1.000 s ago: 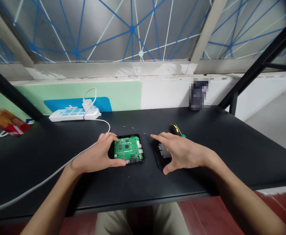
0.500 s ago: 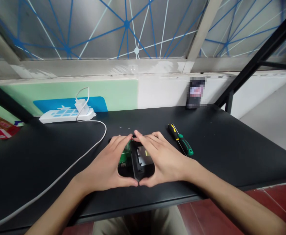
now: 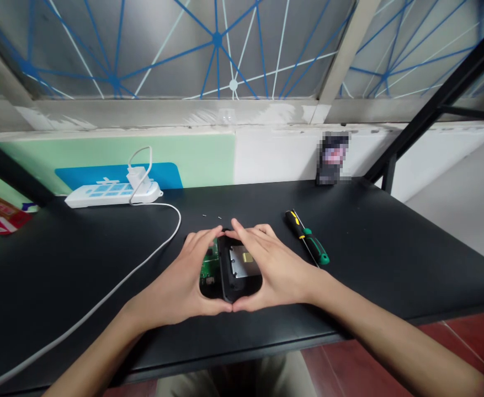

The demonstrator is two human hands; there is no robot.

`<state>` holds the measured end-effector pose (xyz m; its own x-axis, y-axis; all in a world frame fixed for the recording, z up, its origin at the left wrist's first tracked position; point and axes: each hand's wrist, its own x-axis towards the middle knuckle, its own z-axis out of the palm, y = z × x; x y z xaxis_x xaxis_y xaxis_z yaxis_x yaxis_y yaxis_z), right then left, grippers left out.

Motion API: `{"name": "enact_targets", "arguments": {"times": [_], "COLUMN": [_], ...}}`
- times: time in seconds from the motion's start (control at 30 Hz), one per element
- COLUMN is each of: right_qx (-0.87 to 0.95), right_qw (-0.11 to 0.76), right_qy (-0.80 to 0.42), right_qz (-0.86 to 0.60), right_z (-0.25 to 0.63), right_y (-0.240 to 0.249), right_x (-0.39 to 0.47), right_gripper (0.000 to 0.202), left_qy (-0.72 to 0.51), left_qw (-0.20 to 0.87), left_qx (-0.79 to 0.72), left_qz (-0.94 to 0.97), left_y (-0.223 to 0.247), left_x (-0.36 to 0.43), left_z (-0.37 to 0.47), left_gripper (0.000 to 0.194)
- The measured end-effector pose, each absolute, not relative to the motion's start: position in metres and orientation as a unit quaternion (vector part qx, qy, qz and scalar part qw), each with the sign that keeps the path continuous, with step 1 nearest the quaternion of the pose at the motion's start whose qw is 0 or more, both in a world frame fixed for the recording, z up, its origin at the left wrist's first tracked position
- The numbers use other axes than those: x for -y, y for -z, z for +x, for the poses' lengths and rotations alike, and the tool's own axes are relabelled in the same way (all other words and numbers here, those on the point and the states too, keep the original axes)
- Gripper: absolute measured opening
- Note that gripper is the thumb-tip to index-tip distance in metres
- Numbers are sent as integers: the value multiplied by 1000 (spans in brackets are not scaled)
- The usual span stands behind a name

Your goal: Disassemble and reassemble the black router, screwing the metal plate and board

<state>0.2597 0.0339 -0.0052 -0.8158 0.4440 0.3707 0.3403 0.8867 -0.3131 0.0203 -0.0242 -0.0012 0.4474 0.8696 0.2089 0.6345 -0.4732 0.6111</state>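
Two halves of an opened black device casing lie side by side on the table, between my hands. In the left half sits a green circuit board (image 3: 210, 271), and my left hand (image 3: 174, 281) is curved round that half. The right casing half (image 3: 242, 284) holds a silver metal plate (image 3: 242, 261) with a small yellowish patch. My right hand (image 3: 277, 270) grips it along its outer edge, thumb at the near side and fingers at the far side. Both thumb tips meet at the near edge. The fingers partly hide both halves.
Two screwdrivers, one black and yellow (image 3: 294, 224) and one green and black (image 3: 317, 248), lie right of my hands. Small screws (image 3: 219, 218) lie beyond. A white power strip (image 3: 113, 194) with a white cable (image 3: 142, 263) is at left. A pixelated object (image 3: 333, 159) leans against the wall.
The right casing half has shifted slightly left and toward the circuit board half, with the hands keeping nearly the same hold. The view has moved a little.
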Motion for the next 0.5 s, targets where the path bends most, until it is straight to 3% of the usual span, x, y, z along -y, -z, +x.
{"name": "enact_targets", "arguments": {"times": [0.5], "right_qx": [946], "right_qw": [134], "right_qy": [-141], "right_qz": [-258], "right_z": [268], "right_y": [1], "right_x": [-40], "right_gripper": [142], "left_qy": [-276], "left_qw": [219], "left_qx": [-446], "left_qz": [823], "left_y": [-11], "left_x": [23], "left_z": [13], "left_gripper": [97]}}
